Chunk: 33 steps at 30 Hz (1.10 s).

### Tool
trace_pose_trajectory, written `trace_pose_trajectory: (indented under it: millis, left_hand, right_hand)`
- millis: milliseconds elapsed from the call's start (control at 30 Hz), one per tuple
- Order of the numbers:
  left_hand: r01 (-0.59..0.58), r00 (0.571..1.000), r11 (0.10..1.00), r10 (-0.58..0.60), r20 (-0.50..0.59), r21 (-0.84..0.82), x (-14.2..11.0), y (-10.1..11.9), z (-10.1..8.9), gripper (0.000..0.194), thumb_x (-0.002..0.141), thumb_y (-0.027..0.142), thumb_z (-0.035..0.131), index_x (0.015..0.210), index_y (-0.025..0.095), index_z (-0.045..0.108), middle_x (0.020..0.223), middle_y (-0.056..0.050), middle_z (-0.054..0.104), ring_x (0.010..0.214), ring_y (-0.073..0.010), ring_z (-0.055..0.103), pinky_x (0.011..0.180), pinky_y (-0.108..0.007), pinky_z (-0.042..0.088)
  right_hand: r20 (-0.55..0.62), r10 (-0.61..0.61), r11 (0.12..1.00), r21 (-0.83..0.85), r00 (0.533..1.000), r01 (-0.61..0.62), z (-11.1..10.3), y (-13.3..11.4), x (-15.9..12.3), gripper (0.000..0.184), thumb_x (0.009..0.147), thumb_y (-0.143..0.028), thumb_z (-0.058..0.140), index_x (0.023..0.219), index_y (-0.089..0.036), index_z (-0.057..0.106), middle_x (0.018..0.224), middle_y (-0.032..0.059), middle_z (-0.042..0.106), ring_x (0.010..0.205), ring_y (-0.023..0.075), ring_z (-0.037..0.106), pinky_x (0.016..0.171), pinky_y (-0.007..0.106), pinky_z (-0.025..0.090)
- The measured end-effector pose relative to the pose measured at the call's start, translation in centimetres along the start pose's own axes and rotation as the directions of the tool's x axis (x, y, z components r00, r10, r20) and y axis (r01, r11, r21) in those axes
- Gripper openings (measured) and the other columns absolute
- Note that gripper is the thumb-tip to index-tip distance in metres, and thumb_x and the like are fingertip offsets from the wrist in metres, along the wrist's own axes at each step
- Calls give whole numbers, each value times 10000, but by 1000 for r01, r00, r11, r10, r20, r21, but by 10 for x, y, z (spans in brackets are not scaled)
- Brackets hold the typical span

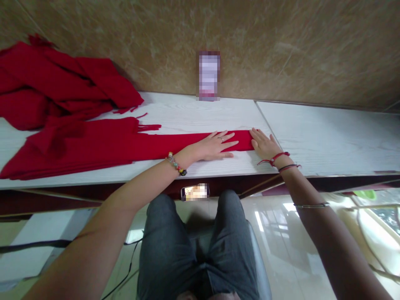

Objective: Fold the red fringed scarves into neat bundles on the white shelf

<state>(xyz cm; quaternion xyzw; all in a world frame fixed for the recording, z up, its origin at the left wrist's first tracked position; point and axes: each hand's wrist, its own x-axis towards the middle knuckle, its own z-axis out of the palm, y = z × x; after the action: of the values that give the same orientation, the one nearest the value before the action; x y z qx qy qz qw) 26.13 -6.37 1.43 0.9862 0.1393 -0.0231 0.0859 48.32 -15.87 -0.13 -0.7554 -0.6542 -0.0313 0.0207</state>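
Observation:
A red scarf (pixel 156 146) lies lengthwise on the white wood-grain tabletop (pixel 218 114), laid in a narrow flat band at its right part and wider at the left, with fringe at its upper edge. Flat on the band rests my left hand (pixel 215 146), fingers spread. My right hand (pixel 265 143) is at the band's right end, its fingers stretched out and touching the cloth edge. Behind, at the left, more red fringed cloth (pixel 62 83) sits in a loose, crumpled heap.
A blurred upright phone-like item (pixel 208 77) leans against the brown marbled wall (pixel 140 37). Below the table edge, a lit phone (pixel 193 192) shows near my knees. A thin seam crosses the tabletop beyond my right hand. A black cable hangs at the lower left.

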Motion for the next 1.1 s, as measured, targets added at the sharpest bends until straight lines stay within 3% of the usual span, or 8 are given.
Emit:
trace_pose_trajectory:
  millis: [267,367,467,567,700,933,1100]
  left_hand:
    - [-6,998,1000,5,58,15,0,5,-3,634,931,550,283,1476,243,181,1552,-36,88,1422,-237,57,1136,-402,59]
    - [-22,998,1000,20,61,22,0,7,-5,635,931,543,290,1476,235,181,1549,-41,110,1422,-235,61,1136,-401,58]
    - [-21,998,1000,20,53,17,1,7,-3,639,929,552,288,1475,236,187,1548,-40,118,1422,-235,61,1136,-405,58]
    - [-38,999,999,37,37,19,1,5,-1,635,925,568,279,1470,252,199,1546,-22,136,1423,-225,50,1137,-401,49]
    - [-29,998,999,28,56,24,0,5,-2,629,925,563,283,1470,260,198,1540,-18,160,1422,-231,62,1135,-407,54]
    - [-26,998,1000,26,64,7,0,4,-1,645,915,582,279,1472,269,189,1544,-17,124,1424,-233,41,1134,-415,51]
    - [-42,998,999,41,54,15,0,3,1,643,919,572,272,1475,261,178,1544,-20,128,1424,-229,47,1133,-410,49]
  right_hand:
    - [117,126,990,-82,985,-117,-10,57,-6,546,924,-315,178,1455,-217,257,1506,47,276,1372,236,268,1063,592,254]
    - [145,153,985,-100,977,-139,-17,66,-5,543,920,-309,197,1446,-206,284,1503,56,281,1377,264,251,1060,630,206]
    - [68,111,992,-74,992,-105,-24,50,2,538,922,-327,219,1426,-174,328,1507,80,270,1386,280,217,1060,620,217]
    - [-30,-26,1000,-13,999,26,-22,22,8,542,931,-358,212,1424,-169,334,1507,100,270,1384,277,227,1054,560,290]
    - [5,-90,996,-13,996,90,-7,3,9,523,933,-354,213,1423,-220,334,1482,77,335,1368,266,274,1052,571,285]
    - [-6,7,998,62,1000,-7,5,47,5,526,912,-343,243,1418,-245,345,1468,79,360,1352,274,308,1037,619,266]
    - [50,209,978,13,977,-210,-6,75,3,527,897,-345,267,1403,-251,378,1465,89,363,1325,348,335,982,710,252]
